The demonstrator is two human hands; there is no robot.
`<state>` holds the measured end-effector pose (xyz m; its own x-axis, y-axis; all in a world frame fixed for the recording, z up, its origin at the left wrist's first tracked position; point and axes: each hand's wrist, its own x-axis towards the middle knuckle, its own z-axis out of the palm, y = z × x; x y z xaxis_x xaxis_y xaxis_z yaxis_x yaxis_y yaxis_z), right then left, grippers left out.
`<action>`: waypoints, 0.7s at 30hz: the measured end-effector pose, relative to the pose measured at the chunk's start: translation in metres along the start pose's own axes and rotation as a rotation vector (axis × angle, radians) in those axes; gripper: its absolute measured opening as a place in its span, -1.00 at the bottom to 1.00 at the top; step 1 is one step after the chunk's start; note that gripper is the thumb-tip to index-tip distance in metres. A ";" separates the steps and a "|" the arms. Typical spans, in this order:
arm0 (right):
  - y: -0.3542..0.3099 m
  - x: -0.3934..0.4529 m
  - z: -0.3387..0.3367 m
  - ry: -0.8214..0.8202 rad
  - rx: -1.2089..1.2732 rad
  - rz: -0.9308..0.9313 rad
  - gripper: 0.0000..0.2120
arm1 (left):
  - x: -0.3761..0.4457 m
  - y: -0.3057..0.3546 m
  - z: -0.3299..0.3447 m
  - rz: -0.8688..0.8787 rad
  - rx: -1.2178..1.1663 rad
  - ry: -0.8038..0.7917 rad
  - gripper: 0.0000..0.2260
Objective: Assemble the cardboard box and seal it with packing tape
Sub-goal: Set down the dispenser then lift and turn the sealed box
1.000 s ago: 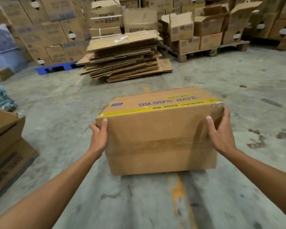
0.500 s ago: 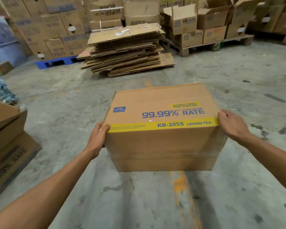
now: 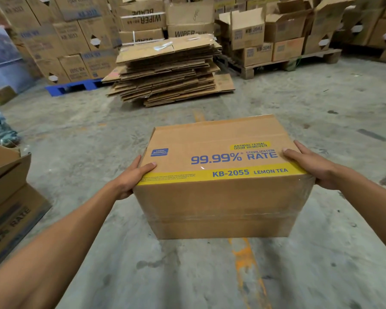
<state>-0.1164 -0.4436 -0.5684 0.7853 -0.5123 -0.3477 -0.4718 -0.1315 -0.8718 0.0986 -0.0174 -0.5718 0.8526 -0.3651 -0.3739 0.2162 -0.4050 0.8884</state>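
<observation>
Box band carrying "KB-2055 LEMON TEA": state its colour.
Yellow, with blue lettering; the band shows in the head view, the only one.

Held box (image 3: 218, 166) top reads "ANTIBACTERIAL ODOR REMOVER", "99.99% STERILIZATION RATE", "KB-2055 LEMON TEA" on its yellow band; small blue logo, unreadable; rear cartons (image 3: 188, 30) say "WIPER", one upside down (image 3: 143, 18) "WIPER BLADE"; pallet boxes (image 3: 253, 32) "KB-2041"; left box (image 3: 11, 221) "RATE".
</observation>
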 end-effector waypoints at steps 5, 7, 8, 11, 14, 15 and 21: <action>0.013 0.002 0.004 -0.101 0.142 0.002 -0.22 | -0.008 -0.011 -0.004 0.028 -0.034 -0.032 -0.28; 0.010 0.002 0.016 -0.126 0.180 -0.002 -0.21 | -0.014 -0.016 -0.011 0.033 -0.042 -0.036 -0.45; 0.009 0.002 0.022 -0.136 0.197 -0.006 -0.20 | -0.017 -0.019 -0.014 0.044 -0.045 -0.022 -0.50; 0.009 0.003 0.036 -0.144 0.230 -0.014 -0.17 | -0.022 -0.029 -0.020 0.077 -0.084 0.037 -0.49; 0.012 0.003 0.039 -0.127 0.254 -0.043 -0.16 | -0.023 -0.035 -0.015 0.093 -0.119 0.099 -0.31; 0.012 0.004 0.039 -0.122 0.256 -0.050 -0.17 | -0.022 -0.035 -0.013 0.105 -0.123 0.112 -0.30; 0.009 0.006 0.038 -0.121 0.283 -0.122 -0.17 | -0.014 -0.030 -0.012 0.208 -0.150 0.113 -0.38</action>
<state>-0.1007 -0.4155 -0.5914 0.8791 -0.4003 -0.2586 -0.2547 0.0639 -0.9649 0.0857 0.0098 -0.5900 0.9318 -0.3282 -0.1553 0.0921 -0.1999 0.9755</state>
